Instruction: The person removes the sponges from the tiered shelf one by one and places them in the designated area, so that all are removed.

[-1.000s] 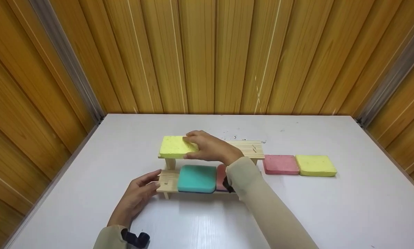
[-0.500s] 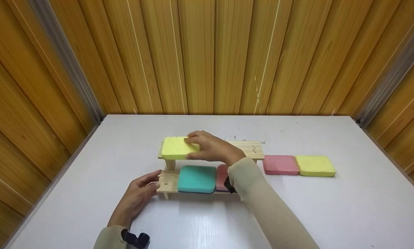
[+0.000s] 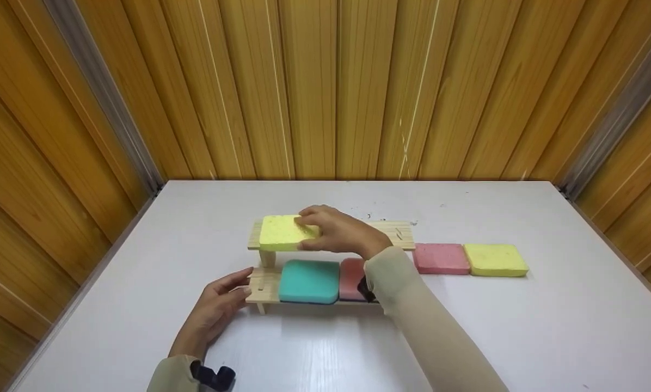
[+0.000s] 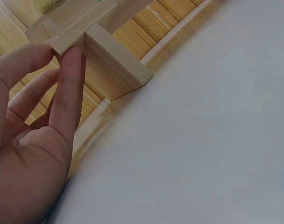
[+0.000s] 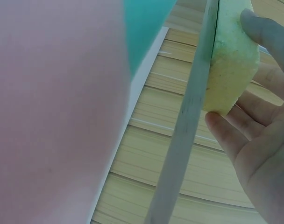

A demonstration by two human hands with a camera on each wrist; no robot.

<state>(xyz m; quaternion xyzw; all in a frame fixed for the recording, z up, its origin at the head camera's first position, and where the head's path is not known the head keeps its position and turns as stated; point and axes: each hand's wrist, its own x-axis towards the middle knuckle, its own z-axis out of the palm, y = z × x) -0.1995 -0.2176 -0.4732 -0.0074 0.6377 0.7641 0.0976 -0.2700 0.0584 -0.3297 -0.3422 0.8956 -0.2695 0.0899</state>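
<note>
A two-tier wooden rack (image 3: 264, 284) stands on the white table. Its lower left end is pinched between thumb and fingers of my left hand (image 3: 216, 310), and the left wrist view shows this hold on the board's corner (image 4: 69, 39). On the upper shelf lies a yellow sponge (image 3: 282, 231), flat against the board, a little in from the left end. My right hand (image 3: 344, 235) grips its right side, thumb toward the front. The lower shelf carries a teal sponge (image 3: 309, 280) and, beside it, a pink sponge (image 3: 350, 276) partly hidden by the right wrist.
To the right of the rack, a second pink sponge (image 3: 441, 258) and a second yellow sponge (image 3: 496, 259) lie side by side on the white table (image 3: 521, 326). Wood-patterned walls (image 3: 314, 87) stand behind and on both sides.
My right hand has shifted the yellow sponge slightly rightward along the upper shelf, baring more of its left end. The left hand and the rack stay where they were.
</note>
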